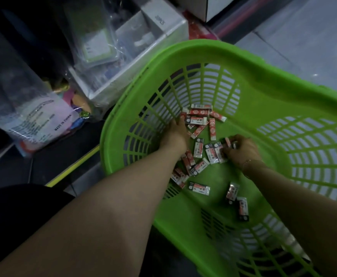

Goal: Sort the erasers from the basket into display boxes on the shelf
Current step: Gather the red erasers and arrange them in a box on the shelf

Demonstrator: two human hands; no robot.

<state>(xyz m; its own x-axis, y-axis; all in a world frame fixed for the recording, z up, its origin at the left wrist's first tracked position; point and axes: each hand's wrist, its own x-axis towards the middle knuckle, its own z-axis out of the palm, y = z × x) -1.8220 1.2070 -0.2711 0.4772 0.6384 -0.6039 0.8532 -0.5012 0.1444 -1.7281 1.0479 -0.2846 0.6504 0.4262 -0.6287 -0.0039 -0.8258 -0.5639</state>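
Two hands are down in the green plastic basket point(249, 62), both among the wrapped erasers point(198, 148) scattered over its floor. Left hand point(176, 132) sits at the far-left side of the pile, fingers curled down into a cluster of red-and-white erasers next to the slatted wall; whether it actually grips one, cannot tell, fingertips are hidden. Right hand point(241, 149) is near the middle of the floor, fingers curled round a small bunch of erasers, several touching its fingertips; thin bracelet point(249, 161) on that wrist. Erasers lie loose in three rough groups: one at the far end by the left hand, one between the two hands, and a few apart near the front, including a dark-sleeved pair point(237, 200) beside the right forearm. Left of the basket: clear plastic bag point(29, 108) with printed label, white box point(127, 62) with packaged goods, grey box point(159, 19) on top. Grey tiled floor point(307, 37) beyond the basket.
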